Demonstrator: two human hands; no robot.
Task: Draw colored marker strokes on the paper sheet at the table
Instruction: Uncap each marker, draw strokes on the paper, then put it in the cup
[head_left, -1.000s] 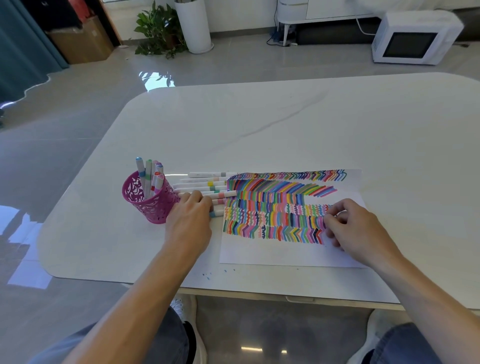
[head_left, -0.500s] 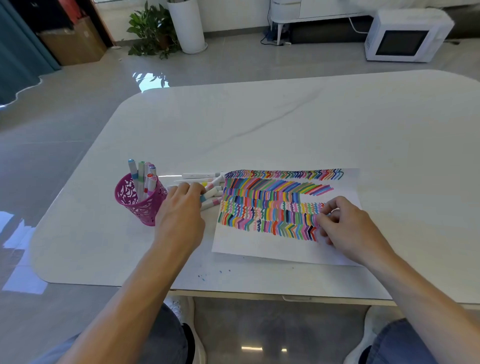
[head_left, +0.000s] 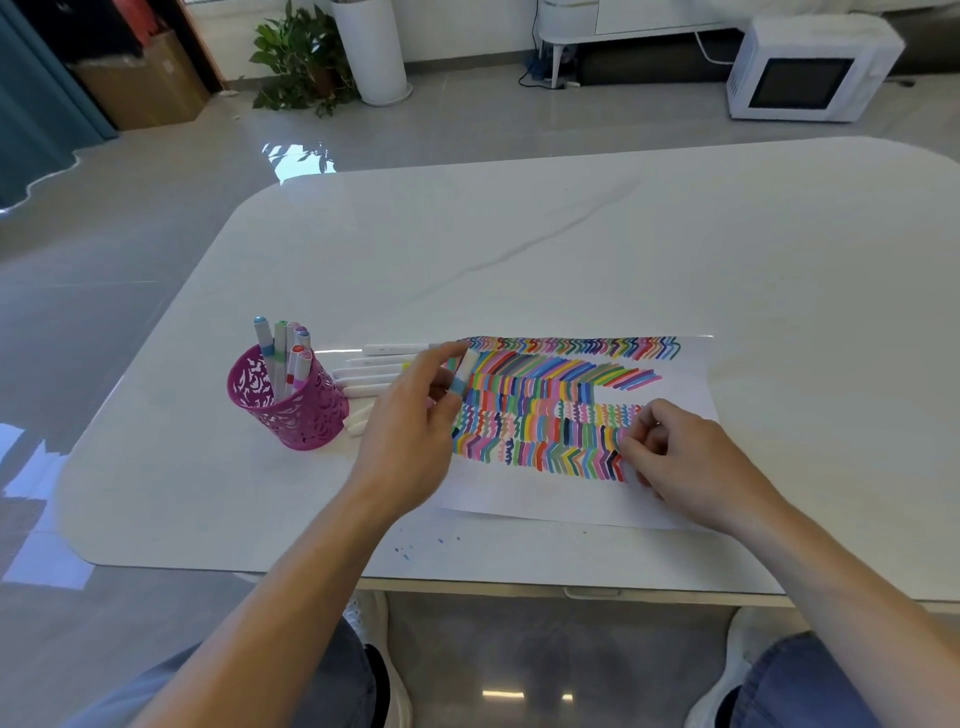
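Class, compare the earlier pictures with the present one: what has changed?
The left hand left the row of loose markers, took a blue-banded marker and lifted it rightward over the paper sheet's left edge. The right hand stays resting on the sheet's coloured strokes; the pink pen holder stays put.

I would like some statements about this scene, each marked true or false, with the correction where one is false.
1. The left hand holds a marker near the paper sheet's left edge. True.
2. The pink cup lies tipped over and empty. False: it stands upright, holding spare markers.
3. The right hand rests on the paper sheet. True.
4. The paper sheet is blank. False: rows of coloured strokes cover most of it.
5. The loose markers lie right of the paper sheet. False: they lie between the pink cup and the paper sheet.
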